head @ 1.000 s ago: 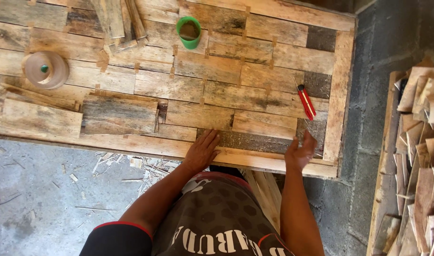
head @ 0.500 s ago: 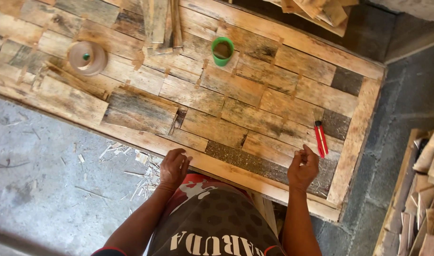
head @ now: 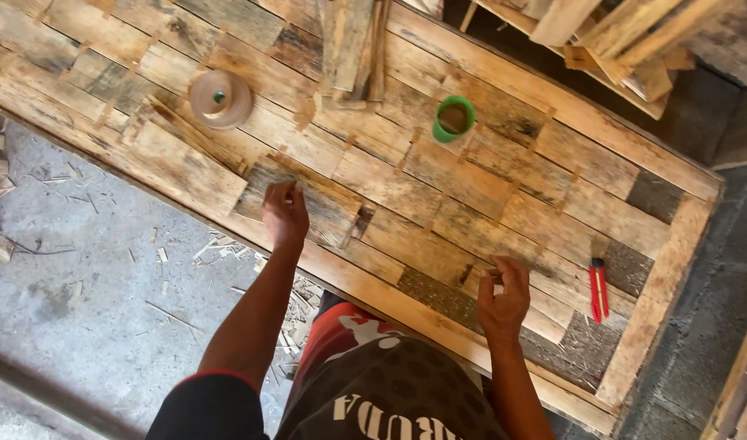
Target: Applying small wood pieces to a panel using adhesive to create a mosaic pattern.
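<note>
A large wooden panel (head: 553, 106) made of many weathered planks lies on the floor in front of me. My left hand (head: 284, 213) reaches out and rests its fingers on a loose grey plank piece (head: 328, 204) near the panel's front edge. My right hand (head: 504, 297) hovers over the planks near the front edge, its fingers curled; whether it holds anything small I cannot tell. A red utility knife (head: 597, 289) lies on the panel to the right of my right hand.
A green cup (head: 453, 119) and a round tan tape roll (head: 219, 98) sit on the panel. Loose wood strips (head: 353, 49) lie at the top middle. More scrap wood (head: 626, 41) is stacked at the top right. Wood chips litter the concrete floor (head: 88, 269).
My left hand has moved from the panel's front edge out to the left onto the loose grey plank. My right hand has lifted slightly and curled. The view has shifted and tilted.
</note>
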